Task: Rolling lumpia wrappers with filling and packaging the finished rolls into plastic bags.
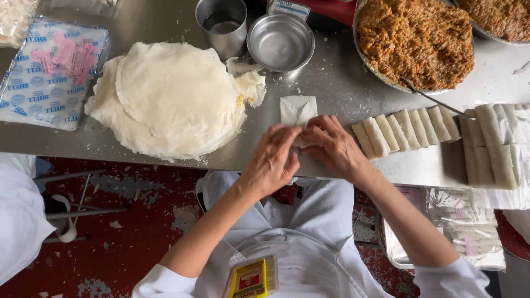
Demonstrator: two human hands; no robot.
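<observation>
At frame centre, the left hand (272, 164) and right hand (333, 148) have their fingers clamped on a half-folded wrapper (298, 112) on the table (331, 83); finished rolls (406, 130) lie at right; a thick wrapper stack (171, 99) and a heaped filling bowl (415, 41) suggest much is left.

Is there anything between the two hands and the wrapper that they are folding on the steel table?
Nothing visible. The left hand and the right hand already rest on the folded wrapper, and their fingers cover its near end. The stack of round sheets lies apart on the left.
</observation>
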